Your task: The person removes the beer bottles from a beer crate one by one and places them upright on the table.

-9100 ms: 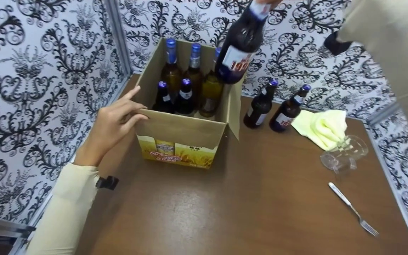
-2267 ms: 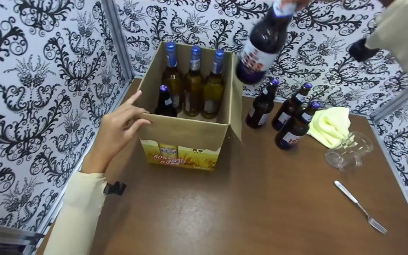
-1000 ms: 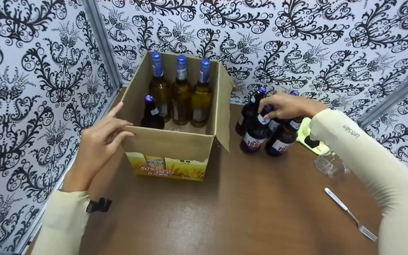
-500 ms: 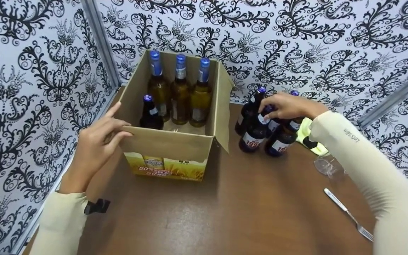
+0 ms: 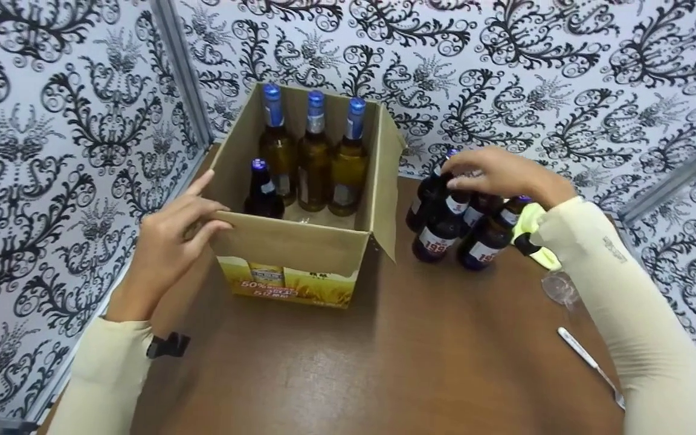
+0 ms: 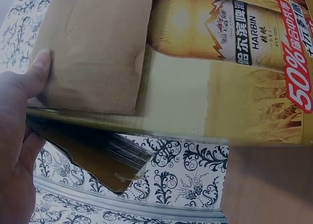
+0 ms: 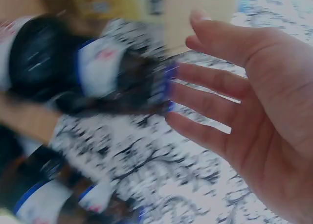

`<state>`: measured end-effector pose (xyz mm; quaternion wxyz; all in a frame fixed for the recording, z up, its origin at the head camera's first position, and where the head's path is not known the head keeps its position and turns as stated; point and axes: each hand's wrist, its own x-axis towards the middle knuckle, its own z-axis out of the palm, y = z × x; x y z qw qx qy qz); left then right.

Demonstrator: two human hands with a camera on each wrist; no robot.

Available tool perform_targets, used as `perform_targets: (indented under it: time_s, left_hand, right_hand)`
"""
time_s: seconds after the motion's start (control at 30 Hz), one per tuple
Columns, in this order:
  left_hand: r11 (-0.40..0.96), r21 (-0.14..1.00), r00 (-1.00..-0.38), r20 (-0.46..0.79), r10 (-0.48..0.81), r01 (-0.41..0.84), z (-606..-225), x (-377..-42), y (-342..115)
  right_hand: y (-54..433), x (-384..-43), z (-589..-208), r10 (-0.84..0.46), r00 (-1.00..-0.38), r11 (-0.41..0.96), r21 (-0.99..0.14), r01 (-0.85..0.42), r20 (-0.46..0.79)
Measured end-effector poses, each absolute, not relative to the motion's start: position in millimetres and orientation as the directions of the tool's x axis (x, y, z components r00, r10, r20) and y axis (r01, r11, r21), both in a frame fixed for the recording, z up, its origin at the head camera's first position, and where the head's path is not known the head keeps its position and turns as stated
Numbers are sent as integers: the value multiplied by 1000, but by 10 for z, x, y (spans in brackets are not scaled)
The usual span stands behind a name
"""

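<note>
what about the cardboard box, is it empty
No, three blue-necked bottles and one dark bottle stand inside the cardboard box.

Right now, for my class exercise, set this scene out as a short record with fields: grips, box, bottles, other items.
left grip: pinches the cardboard box rim
right grip: loose, over the dark bottles; contact unclear
in box: three blue-necked bottles, one shorter dark bottle
on table: four dark bottles visible, upright
other items: yellow-green cloth, clear glass, utensil; all partly hidden
</note>
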<state>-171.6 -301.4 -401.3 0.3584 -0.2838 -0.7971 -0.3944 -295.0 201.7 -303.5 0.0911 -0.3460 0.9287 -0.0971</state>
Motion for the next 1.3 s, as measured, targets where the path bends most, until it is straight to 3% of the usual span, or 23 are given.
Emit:
perform_targets:
  time_s: [0.2,0.53,0.9,1.1,1.3]
  left_hand:
    - [521,424,-579,796,177,741,-4026,-1730,-3012]
    - [523,418,-576,797,182,743,-4054,-1731,-3021]
    - [546,397,-574,795,198,738,-4059,-1744,-3023]
    - [554,371,-567,790,233,745,-4048,-1767,-3032]
    - [561,377,-586,770,251,737,-4041,-1733,-3072]
  right_hand:
    - [1696,-2851,-2655,-679,-733,711,-287,-642,-39]
    - [1062,-2874,-2280,-707,-683,707,-190,-681,-183]
    - [319,-3046,-2586,-761,-560,604,-43,-796,-329]
    - [-100,-3155,-2688,-721,-493,580,-35,-814,-487]
    - [-562,-3229,-2689,-692,-460,553,1,-833,-555]
